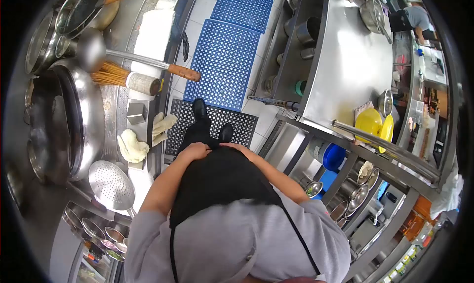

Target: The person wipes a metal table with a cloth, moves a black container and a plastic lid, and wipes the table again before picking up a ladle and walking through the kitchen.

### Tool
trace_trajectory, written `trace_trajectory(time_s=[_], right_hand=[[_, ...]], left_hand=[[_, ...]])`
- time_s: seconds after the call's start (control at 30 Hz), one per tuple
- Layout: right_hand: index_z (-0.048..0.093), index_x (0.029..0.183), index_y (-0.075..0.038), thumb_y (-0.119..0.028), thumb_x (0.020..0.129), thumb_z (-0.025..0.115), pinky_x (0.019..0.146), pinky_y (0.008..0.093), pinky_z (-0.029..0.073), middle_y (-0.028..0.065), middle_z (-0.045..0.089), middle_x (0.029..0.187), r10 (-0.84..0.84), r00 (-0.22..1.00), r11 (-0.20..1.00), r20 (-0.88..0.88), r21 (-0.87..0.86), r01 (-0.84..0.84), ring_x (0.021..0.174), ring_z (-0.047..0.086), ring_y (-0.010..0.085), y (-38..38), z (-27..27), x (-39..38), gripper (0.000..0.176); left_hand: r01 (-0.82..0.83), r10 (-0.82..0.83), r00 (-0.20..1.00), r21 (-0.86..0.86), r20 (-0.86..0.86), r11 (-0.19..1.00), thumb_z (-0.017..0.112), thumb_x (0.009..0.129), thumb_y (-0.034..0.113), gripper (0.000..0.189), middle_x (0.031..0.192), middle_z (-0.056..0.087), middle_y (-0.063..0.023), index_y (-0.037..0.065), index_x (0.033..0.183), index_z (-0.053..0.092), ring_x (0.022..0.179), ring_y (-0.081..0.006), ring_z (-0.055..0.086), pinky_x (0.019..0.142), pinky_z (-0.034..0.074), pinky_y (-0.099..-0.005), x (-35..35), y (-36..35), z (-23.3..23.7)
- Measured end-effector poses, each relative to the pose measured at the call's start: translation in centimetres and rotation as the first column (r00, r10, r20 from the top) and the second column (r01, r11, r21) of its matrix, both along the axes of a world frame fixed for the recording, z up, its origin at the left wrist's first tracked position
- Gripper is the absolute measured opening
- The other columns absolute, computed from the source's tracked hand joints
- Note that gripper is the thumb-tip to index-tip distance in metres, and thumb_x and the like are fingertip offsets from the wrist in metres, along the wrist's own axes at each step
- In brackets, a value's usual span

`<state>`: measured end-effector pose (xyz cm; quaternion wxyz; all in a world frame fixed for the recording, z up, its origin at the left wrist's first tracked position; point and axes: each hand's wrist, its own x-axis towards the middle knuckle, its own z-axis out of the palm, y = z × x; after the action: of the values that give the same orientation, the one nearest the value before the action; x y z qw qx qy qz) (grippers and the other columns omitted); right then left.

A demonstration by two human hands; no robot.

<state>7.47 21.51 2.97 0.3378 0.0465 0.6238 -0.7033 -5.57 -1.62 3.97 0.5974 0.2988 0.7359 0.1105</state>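
Note:
My left hand [198,150] lies against the front of my black apron [219,179], its back facing up and its fingers reaching inward. Beside it, on the other side of the apron, my right hand [236,147] also rests on the cloth. The fingers of both look extended, though the apron partly hides them. Neither hand shows a tool. To the left of my hands, a pale cream cloth [132,146] and a pair of light gloves or folded cloths [163,127] lie at the stove edge.
At left are a large wok [89,120], perforated skimmer [112,185], bamboo brush [118,79] and ladle [143,58], its handle overhanging the aisle. A steel counter [345,61] with yellow bowls [369,124] stands right. Blue mats [222,61] cover the floor; another person [417,19] stands far right.

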Motion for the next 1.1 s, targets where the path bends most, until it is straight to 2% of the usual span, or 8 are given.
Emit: trace_trajectory(time_s=[0.07,0.17,0.27,0.33,0.5,0.67,0.77,1.1], right_hand=[[0.046,0.146,-0.021,-0.042,0.096,0.055,0.113,0.0374,0.032,0.0144,0.047,0.146,0.059,0.993,0.992,0.107,-0.121,-0.046,0.133,0.046,0.0287,1.9,-0.8,0.9,0.054],[0.036,0.151,-0.025,-0.054,0.095,0.05,0.116,0.0432,0.026,0.0188,0.038,0.152,0.295,0.871,0.929,-0.393,0.331,-0.165,0.14,0.037,0.034,4.4,0.3,1.4,0.065],[0.028,0.154,-0.027,-0.065,0.094,0.041,0.118,0.0475,0.021,0.0187,0.03,0.156,0.252,0.936,0.636,0.246,0.687,-0.352,0.144,0.026,0.0392,3.5,9.3,-3.6,0.072],[0.023,0.155,-0.028,-0.068,0.094,0.036,0.119,0.0473,0.021,0.0166,0.027,0.158,0.334,0.933,0.586,0.133,0.746,-0.316,0.145,0.021,0.0406,6.5,5.5,-0.7,0.074],[0.062,0.129,-0.018,-0.063,0.097,0.033,0.094,0.0476,0.049,0.0222,0.063,0.121,0.127,0.907,0.375,0.401,0.827,-0.418,0.114,0.059,0.0397,7.1,14.7,-9.4,0.063],[0.071,0.105,-0.01,-0.035,0.099,0.047,0.073,0.0475,0.053,0.0185,0.068,0.089,0.201,0.979,0.231,0.03,0.97,-0.077,0.083,0.067,0.0375,10.8,16.7,-15.1,0.035],[0.068,0.11,-0.008,-0.031,0.097,0.051,0.074,0.0461,0.053,0.0171,0.068,0.09,0.242,0.931,0.189,-0.273,0.955,0.231,0.085,0.067,0.0352,15.0,17.1,-18.7,0.031],[0.067,0.106,-0.003,-0.008,0.083,0.067,0.074,0.039,0.049,0.0112,0.062,0.088,0.321,0.69,0.222,-0.649,0.76,0.611,0.083,0.059,0.0293,30.5,18.3,-27.4,0.024]], left_hand=[[0.056,-0.056,0.998,-0.037,0.002,0.998,0.052,0.094,0.047,0.044,0.119,0.067,-0.0149,0.014,0.117,0.07,0.112,-0.0349,0.062,0.099,0.047,-0.0441,-2.2,0.7,0.6],[0.071,-0.07,0.997,-0.032,0.041,0.997,0.051,0.093,0.048,0.046,0.115,0.068,-0.0166,0.01,0.11,0.073,0.11,-0.0362,0.063,0.098,0.048,-0.0442,-5.3,1.0,1.0],[0.043,-0.043,0.996,0.003,0.077,0.999,0.05,0.093,0.049,0.048,0.111,0.069,-0.0173,0.009,0.106,0.074,0.106,-0.0379,0.065,0.095,0.049,-0.0443,-8.6,1.7,4.2],[0.026,-0.034,0.994,0.082,0.101,0.996,0.049,0.093,0.049,0.048,0.108,0.07,-0.0184,0.009,0.104,0.074,0.103,-0.0384,0.065,0.093,0.05,-0.0448,-10.8,2.5,6.8],[-0.147,0.124,0.989,0.44,0.081,0.886,0.052,0.095,0.042,0.041,0.094,0.07,-0.0189,0.006,0.104,0.07,0.093,-0.039,0.066,0.085,0.051,-0.0454,-14.5,5.7,15.3],[-0.038,0.463,0.792,0.724,-0.398,0.689,0.067,0.084,0.028,0.03,0.112,0.063,-0.0174,0.004,0.102,0.071,0.109,-0.0335,0.058,0.092,0.048,-0.0403,-17.7,9.4,19.6],[0.121,0.421,0.595,0.595,-0.684,0.795,0.07,0.081,0.025,0.028,0.115,0.061,-0.0177,0.005,0.102,0.071,0.108,-0.0327,0.055,0.1,0.037,-0.0561,-19.9,10.8,18.1],[0.093,-0.115,0.82,-0.069,-0.561,0.993,0.059,0.086,0.029,0.025,0.081,0.071,-0.0137,0.008,0.083,0.072,0.082,-0.0308,0.069,0.083,0.043,-0.0486,-23.2,9.5,16.7]])
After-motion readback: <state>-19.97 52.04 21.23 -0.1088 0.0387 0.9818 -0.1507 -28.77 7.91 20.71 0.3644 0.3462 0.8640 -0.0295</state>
